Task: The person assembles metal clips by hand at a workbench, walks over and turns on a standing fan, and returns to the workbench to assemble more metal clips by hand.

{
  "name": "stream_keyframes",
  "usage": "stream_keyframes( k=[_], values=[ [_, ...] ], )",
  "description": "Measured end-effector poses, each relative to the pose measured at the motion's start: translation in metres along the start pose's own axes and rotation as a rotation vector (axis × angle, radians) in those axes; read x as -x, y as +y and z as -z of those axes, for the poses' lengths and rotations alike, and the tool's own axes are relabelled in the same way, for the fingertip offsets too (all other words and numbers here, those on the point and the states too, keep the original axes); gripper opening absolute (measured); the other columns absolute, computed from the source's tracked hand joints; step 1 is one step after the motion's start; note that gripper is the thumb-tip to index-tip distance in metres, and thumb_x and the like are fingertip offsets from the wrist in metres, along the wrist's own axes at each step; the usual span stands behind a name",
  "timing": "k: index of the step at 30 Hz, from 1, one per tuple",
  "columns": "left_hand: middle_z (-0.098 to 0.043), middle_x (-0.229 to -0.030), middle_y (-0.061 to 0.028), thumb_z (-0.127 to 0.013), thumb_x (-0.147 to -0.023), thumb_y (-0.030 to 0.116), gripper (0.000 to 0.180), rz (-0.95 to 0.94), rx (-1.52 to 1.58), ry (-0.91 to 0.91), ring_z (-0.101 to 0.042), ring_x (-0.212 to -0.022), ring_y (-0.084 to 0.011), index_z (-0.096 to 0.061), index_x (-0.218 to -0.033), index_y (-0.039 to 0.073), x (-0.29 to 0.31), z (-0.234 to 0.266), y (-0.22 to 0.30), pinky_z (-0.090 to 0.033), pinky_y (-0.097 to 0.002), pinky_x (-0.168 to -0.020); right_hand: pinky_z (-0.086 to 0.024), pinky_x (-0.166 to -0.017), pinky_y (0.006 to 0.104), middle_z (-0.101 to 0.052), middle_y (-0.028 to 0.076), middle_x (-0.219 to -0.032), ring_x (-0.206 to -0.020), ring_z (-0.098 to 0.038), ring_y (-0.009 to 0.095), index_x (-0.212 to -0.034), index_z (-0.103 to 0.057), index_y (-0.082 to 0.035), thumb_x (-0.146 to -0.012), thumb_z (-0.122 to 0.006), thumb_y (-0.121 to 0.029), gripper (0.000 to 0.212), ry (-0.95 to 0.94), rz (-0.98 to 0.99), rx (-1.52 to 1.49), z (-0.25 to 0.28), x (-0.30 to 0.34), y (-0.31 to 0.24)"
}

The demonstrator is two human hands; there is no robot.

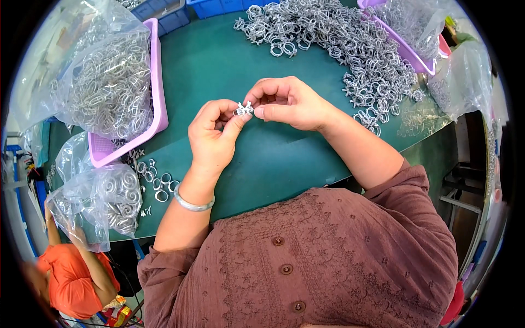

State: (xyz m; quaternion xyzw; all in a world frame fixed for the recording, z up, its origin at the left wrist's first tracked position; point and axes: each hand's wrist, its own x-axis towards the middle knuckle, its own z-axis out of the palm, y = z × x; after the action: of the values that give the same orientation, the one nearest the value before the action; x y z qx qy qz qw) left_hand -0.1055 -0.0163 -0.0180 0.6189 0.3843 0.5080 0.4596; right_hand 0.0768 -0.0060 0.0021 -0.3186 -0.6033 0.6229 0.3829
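Observation:
A small silvery ring [244,109] with an ornate, bumpy top is held above the middle of the green table. My left hand [214,128] pinches it between thumb and forefinger. From the other side, my right hand [290,104] has its thumb and forefinger closed at the ring's edge, the other fingers curled in. The fingertips hide part of the ring. A large heap of similar silvery rings [333,41] spreads over the far right of the table. Several loose plain rings [162,186] lie left of my left wrist.
A lilac basket [158,93] with bagged rings stands at left. Nearer me lies a clear bag of silvery coiled pieces [121,197]. Blue bins [164,16] line the far edge; another lilac basket [404,49] stands at far right. A person in orange [76,279] is at lower left.

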Motion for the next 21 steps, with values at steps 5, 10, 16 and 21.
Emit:
stream_keyframes(
  k=[5, 10, 16, 21],
  values=[
    [-0.053, -0.076, -0.001, -0.065, -0.072, -0.004, 0.012, 0.008, 0.01, -0.013, -0.051, -0.064, -0.0057, -0.057, -0.081, -0.001, 0.0012, -0.0001, -0.0003, -0.043, -0.0178, -0.056, -0.041, -0.066, 0.0211, -0.055, 0.0, -0.083, -0.073, -0.049, 0.007, -0.092, -0.059, 0.0, -0.079, -0.06, -0.008, 0.015, -0.007, 0.0, -0.014, -0.0009, 0.0005, -0.001],
    [-0.052, -0.076, -0.0009, -0.065, -0.073, -0.004, 0.012, 0.018, 0.012, -0.028, -0.052, -0.064, -0.0057, -0.057, -0.081, -0.001, 0.0013, -0.0007, 0.0001, -0.044, -0.0175, -0.056, -0.042, -0.068, 0.0211, -0.056, 0.001, -0.084, -0.076, -0.051, 0.007, -0.09, -0.059, 0.0, -0.08, -0.059, -0.006, 0.011, -0.005, 0.012, -0.043, -0.0009, 0.0001, 0.0011],
    [-0.052, -0.077, -0.0013, -0.065, -0.072, -0.004, 0.012, 0.02, 0.02, -0.038, -0.052, -0.064, -0.006, -0.057, -0.082, -0.001, 0.0013, -0.0013, 0.0016, -0.044, -0.0178, -0.056, -0.043, -0.073, 0.0227, -0.056, 0.002, -0.086, -0.08, -0.053, 0.009, -0.088, -0.059, 0.0, -0.079, -0.059, -0.005, 0.01, -0.007, 0.01, -0.012, 0.0004, 0.0001, 0.0031],
    [-0.054, -0.076, -0.0028, -0.065, -0.071, -0.004, 0.013, -0.014, -0.015, -0.03, -0.054, -0.063, -0.0073, -0.058, -0.081, -0.001, 0.0008, -0.0009, 0.001, -0.045, -0.0189, -0.055, -0.043, -0.073, 0.0229, -0.058, 0.002, -0.085, -0.08, -0.053, 0.009, -0.088, -0.059, -0.001, -0.078, -0.06, -0.006, 0.012, -0.004, 0.026, -0.009, 0.0004, -0.001, 0.005]
  ],
)
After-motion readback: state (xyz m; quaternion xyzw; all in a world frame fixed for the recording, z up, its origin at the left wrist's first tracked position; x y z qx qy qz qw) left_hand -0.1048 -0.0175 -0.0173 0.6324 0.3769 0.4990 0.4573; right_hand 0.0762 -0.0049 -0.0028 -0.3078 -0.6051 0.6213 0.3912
